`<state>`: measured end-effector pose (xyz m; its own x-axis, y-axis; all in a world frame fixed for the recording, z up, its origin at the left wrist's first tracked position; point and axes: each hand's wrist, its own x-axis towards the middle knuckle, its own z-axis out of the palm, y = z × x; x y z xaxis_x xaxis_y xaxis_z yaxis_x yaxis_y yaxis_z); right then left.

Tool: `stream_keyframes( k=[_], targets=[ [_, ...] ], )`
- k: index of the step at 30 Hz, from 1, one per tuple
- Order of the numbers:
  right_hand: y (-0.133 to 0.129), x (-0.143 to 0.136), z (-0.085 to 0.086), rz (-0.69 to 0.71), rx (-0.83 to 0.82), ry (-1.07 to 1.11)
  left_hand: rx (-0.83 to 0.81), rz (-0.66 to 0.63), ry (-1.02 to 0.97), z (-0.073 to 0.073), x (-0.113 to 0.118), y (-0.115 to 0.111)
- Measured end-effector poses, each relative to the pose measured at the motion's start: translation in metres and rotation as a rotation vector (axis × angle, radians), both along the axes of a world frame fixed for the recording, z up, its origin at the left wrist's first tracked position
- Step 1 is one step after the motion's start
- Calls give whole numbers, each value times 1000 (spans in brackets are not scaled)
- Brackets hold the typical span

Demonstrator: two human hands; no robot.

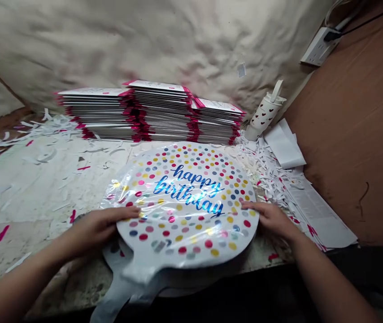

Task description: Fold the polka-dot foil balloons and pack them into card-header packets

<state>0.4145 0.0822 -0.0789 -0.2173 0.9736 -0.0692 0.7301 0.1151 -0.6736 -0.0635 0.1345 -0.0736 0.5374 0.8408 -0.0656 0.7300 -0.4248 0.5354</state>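
Observation:
A stack of flat, round balloon-shaped pieces (191, 224) lies at the table's front edge, tails toward the lower left. The top one has coloured dots and blue "happy birthday" lettering under shiny film. My left hand (106, 222) grips the stack's left edge, fingers reaching onto the dotted face. On the opposite side, my right hand (272, 217) holds the right edge, with fingertips on top. The undersides of both grips are hidden.
Three piles of white, pink-edged packets (164, 112) stand at the back. Right of them is a white tumbler with hearts (264, 114). Paper shreds (268, 172) and papers (315, 208) lie to the right; a socket strip (319, 47) is on the wall.

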Motion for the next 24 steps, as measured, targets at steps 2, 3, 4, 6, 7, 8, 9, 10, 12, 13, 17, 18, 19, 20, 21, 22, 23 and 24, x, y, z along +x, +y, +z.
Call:
stream_keyframes(
  k=[2, 3, 4, 6, 7, 8, 9, 10, 12, 13, 17, 18, 19, 20, 21, 22, 23, 24],
  targets=[
    [31, 3, 9, -122, -112, 110, -127, 164, 23, 13, 4, 25],
    [48, 3, 13, -171, -128, 131, -132, 251, 64, 19, 9, 37],
    [64, 1, 15, -209, -120, 134, -99, 333, 112, 23, 15, 47],
    [94, -6, 17, -258, -74, 100, 19, 453, 206, 29, 29, 58],
    [106, -10, 17, -281, -54, 75, 99, 487, 234, 29, 37, 59],
    [117, -14, 16, -301, -36, 46, 180, 503, 253, 28, 45, 56],
    [125, -16, 16, -316, -22, 12, 256, 495, 257, 26, 53, 49],
    [133, -18, 16, -326, -13, -26, 312, 445, 253, 23, 60, 41],
    [143, -21, 19, -352, -7, -113, 331, 269, 271, 13, 72, 19],
    [146, -23, 22, -373, -2, -161, 297, 184, 301, 8, 76, 9],
    [135, -63, 36, -432, 112, -315, 201, 108, 436, -9, 81, -14],
    [126, -83, 36, -394, 152, -331, 209, 125, 450, -12, 80, -15],
    [115, -105, 35, -328, 186, -337, 219, 140, 457, -13, 80, -15],
    [102, -129, 32, -223, 204, -335, 224, 149, 463, -14, 80, -15],
    [89, -150, 27, -86, 204, -329, 223, 156, 470, -14, 80, -14],
    [77, -167, 22, 43, 196, -324, 219, 161, 477, -13, 80, -13],
    [67, -178, 16, 184, 173, -337, 212, 166, 485, -12, 81, -12],
    [60, -180, 11, 276, 137, -367, 203, 169, 491, -11, 81, -12]
  ],
)
